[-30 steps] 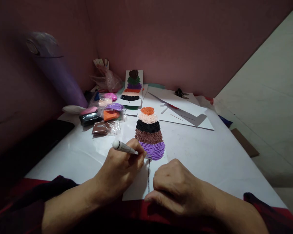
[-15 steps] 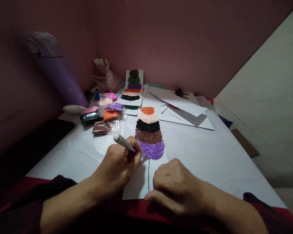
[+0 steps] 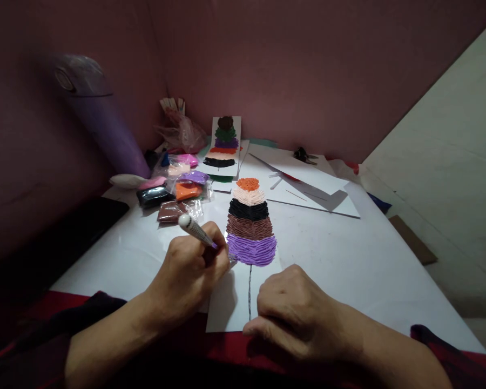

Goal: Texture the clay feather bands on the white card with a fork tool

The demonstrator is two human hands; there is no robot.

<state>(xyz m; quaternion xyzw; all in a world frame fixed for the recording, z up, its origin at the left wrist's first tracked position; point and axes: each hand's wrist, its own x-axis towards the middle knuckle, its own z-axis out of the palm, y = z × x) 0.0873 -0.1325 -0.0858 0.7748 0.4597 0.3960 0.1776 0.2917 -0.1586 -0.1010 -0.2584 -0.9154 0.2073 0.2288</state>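
My left hand (image 3: 190,273) grips a white modelling tool (image 3: 192,228) with a round ball end, its tip hidden by my fingers at the lower left edge of the purple band. That band is the lowest of a clay feather (image 3: 250,222) striped orange, peach, black, brown and purple on a white card (image 3: 230,305). A thin dark stem line runs down the card from the feather. My right hand (image 3: 295,313) rests curled on the card's lower right corner and holds it flat.
Bags of coloured clay (image 3: 174,189) lie at the left. A finished striped feather card (image 3: 223,143) leans against the wall. White sheets (image 3: 308,183), scissors (image 3: 303,155), a purple cylinder (image 3: 101,121) and a dark flat object (image 3: 65,227) surround the white table (image 3: 348,254).
My left hand has drawn back a little to the left from the purple band and the tool's ball end has swung up and left. My right hand stays put.
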